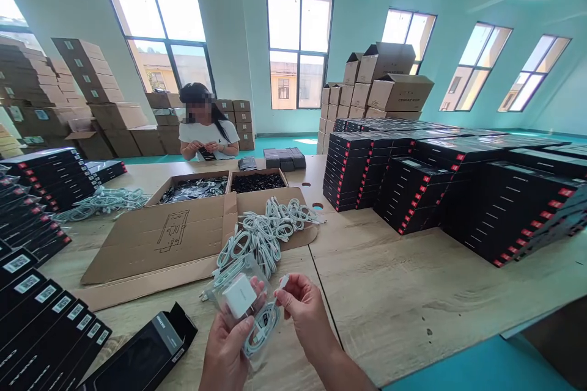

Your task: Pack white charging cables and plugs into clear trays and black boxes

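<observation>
My left hand [228,342] is closed around a clear plastic tray [251,269] at the bottom centre. In the tray sits a white power adapter [239,295]. Beside it lies a coiled white cable [262,331], with my left fingers partly visible through the plastic. Just to the right, my right hand [303,311] pinches a small white cable connector [284,283] between thumb and fingertips. Directly beyond my hands is a loose heap of white cables [261,232], partly on a flattened piece of cardboard [151,244].
Stacked black boxes [509,208] line the right, with more black boxes [36,311] at left. An open black box [137,348] lies near my left hand. Beyond the cardboard are two bins of small parts [194,189] and a seated person [208,131] across the table.
</observation>
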Demonstrator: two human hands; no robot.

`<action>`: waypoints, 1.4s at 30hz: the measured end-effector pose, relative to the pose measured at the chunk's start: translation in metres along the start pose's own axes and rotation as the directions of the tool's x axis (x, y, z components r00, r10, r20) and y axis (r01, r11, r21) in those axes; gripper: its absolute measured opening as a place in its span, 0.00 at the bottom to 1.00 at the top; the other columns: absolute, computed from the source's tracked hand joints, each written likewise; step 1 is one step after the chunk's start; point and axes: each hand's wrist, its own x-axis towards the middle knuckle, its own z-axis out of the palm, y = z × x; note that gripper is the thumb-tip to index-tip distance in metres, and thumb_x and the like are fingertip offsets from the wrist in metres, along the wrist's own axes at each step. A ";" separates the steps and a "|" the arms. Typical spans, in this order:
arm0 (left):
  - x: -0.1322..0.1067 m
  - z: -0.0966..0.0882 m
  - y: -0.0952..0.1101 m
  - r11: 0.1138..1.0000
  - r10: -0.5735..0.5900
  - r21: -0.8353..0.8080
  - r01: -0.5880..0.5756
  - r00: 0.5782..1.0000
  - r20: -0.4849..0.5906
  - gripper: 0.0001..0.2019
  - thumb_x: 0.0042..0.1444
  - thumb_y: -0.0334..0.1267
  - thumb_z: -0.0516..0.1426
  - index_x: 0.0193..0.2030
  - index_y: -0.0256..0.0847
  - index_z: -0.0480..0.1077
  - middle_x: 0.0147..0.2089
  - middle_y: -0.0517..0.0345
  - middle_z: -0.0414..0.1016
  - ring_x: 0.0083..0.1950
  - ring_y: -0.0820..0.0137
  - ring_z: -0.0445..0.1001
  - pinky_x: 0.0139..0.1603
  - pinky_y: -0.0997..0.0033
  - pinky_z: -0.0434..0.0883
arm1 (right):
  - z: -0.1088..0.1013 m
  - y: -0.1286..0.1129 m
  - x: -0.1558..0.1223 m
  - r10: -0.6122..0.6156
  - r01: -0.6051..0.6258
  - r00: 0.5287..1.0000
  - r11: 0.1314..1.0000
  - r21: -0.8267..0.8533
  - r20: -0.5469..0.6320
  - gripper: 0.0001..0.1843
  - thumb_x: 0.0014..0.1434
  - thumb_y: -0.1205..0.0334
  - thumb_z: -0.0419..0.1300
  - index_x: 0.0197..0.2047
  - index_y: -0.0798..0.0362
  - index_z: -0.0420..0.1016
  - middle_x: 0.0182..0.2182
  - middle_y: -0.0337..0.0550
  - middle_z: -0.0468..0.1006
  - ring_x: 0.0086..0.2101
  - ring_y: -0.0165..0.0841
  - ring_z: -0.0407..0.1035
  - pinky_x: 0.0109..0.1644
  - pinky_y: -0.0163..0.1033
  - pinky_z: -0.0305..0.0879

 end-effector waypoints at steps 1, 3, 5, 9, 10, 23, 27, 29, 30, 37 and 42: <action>-0.001 0.001 0.001 1.000 0.003 0.001 -0.003 1.000 -0.003 0.37 0.37 0.38 0.73 0.59 0.46 0.76 0.59 0.46 0.81 0.63 0.40 0.74 0.60 0.47 0.77 | 0.001 0.000 0.000 0.010 -0.010 1.000 1.000 0.002 0.008 0.16 0.47 0.52 0.72 0.32 0.53 0.75 0.23 0.36 0.72 0.24 0.29 0.62 0.26 0.32 0.56; -0.003 0.006 0.005 1.000 0.000 0.007 0.000 1.000 -0.015 0.38 0.37 0.38 0.73 0.61 0.47 0.75 0.58 0.46 0.82 0.63 0.41 0.75 0.59 0.48 0.77 | 0.003 0.002 -0.002 0.003 -0.003 1.000 1.000 -0.008 0.019 0.16 0.48 0.52 0.71 0.34 0.53 0.75 0.24 0.36 0.73 0.25 0.29 0.63 0.27 0.33 0.58; -0.006 0.012 0.009 0.999 -0.027 0.020 0.027 0.999 -0.019 0.38 0.36 0.38 0.73 0.60 0.46 0.76 0.56 0.46 0.83 0.62 0.41 0.76 0.57 0.49 0.78 | 0.006 0.004 -0.004 -0.070 0.071 0.997 0.994 -0.080 0.017 0.15 0.51 0.54 0.70 0.37 0.53 0.76 0.26 0.37 0.75 0.26 0.31 0.66 0.30 0.34 0.63; -0.012 0.023 0.016 0.998 -0.042 0.041 0.043 0.999 -0.020 0.38 0.34 0.37 0.73 0.58 0.45 0.77 0.54 0.48 0.84 0.62 0.42 0.76 0.56 0.52 0.79 | 0.011 0.003 -0.004 -0.384 0.394 0.916 0.807 -0.440 0.116 0.10 0.64 0.55 0.61 0.44 0.51 0.77 0.30 0.41 0.78 0.30 0.34 0.70 0.35 0.37 0.66; -0.013 0.024 0.017 0.998 -0.032 0.044 0.033 0.999 -0.028 0.39 0.34 0.37 0.73 0.59 0.46 0.76 0.54 0.48 0.84 0.62 0.42 0.75 0.56 0.53 0.79 | 0.011 0.002 -0.003 -0.450 0.472 0.875 0.710 -0.523 0.178 0.10 0.67 0.56 0.58 0.45 0.51 0.78 0.31 0.43 0.79 0.31 0.35 0.71 0.36 0.38 0.66; -0.002 0.015 -0.003 1.000 -0.008 0.013 0.009 0.996 -0.084 0.35 0.32 0.38 0.73 0.53 0.45 0.78 0.49 0.49 0.85 0.58 0.43 0.78 0.54 0.52 0.79 | 0.013 -0.004 0.013 -0.480 0.554 0.792 0.306 -0.774 0.377 0.15 0.70 0.61 0.54 0.45 0.48 0.83 0.32 0.44 0.80 0.30 0.34 0.74 0.32 0.35 0.60; -0.001 0.013 -0.004 0.999 -0.021 0.042 0.024 0.996 -0.085 0.30 0.32 0.38 0.73 0.48 0.45 0.79 0.45 0.50 0.86 0.54 0.45 0.80 0.47 0.58 0.80 | 0.016 -0.005 0.013 -0.430 0.547 0.762 0.027 -0.837 0.484 0.10 0.66 0.66 0.58 0.40 0.48 0.81 0.29 0.43 0.78 0.27 0.33 0.72 0.28 0.37 0.52; -0.003 0.015 0.000 0.997 -0.052 0.046 0.057 0.994 -0.098 0.30 0.29 0.37 0.74 0.45 0.44 0.79 0.43 0.50 0.86 0.52 0.47 0.81 0.43 0.63 0.79 | 0.018 -0.005 0.014 -0.408 0.555 0.742 -0.071 -0.829 0.532 0.08 0.62 0.70 0.61 0.38 0.49 0.80 0.29 0.42 0.78 0.27 0.34 0.71 0.28 0.38 0.50; -0.005 0.016 0.002 0.997 -0.064 0.039 0.068 0.993 -0.099 0.30 0.28 0.36 0.74 0.44 0.44 0.79 0.43 0.51 0.86 0.52 0.48 0.81 0.42 0.64 0.79 | 0.019 -0.005 0.015 -0.399 0.560 0.732 -0.109 -0.821 0.552 0.08 0.60 0.72 0.62 0.37 0.50 0.79 0.29 0.43 0.78 0.27 0.34 0.71 0.27 0.38 0.50; -0.011 0.021 0.010 0.997 -0.074 0.003 0.074 0.996 -0.055 0.32 0.32 0.35 0.74 0.50 0.41 0.79 0.44 0.51 0.85 0.52 0.50 0.81 0.48 0.62 0.77 | 0.021 -0.015 0.017 -0.219 0.593 0.755 -0.173 -0.786 0.618 0.07 0.57 0.73 0.62 0.38 0.53 0.77 0.34 0.45 0.78 0.32 0.36 0.72 0.29 0.38 0.57; -0.011 0.013 0.010 0.992 -0.123 -0.042 0.121 0.991 -0.047 0.37 0.32 0.34 0.74 0.55 0.43 0.77 0.47 0.50 0.85 0.53 0.47 0.81 0.50 0.58 0.78 | 0.012 -0.017 0.012 -0.176 0.616 0.772 -0.027 -0.787 0.611 0.20 0.59 0.67 0.61 0.54 0.49 0.79 0.41 0.46 0.78 0.41 0.40 0.72 0.42 0.41 0.68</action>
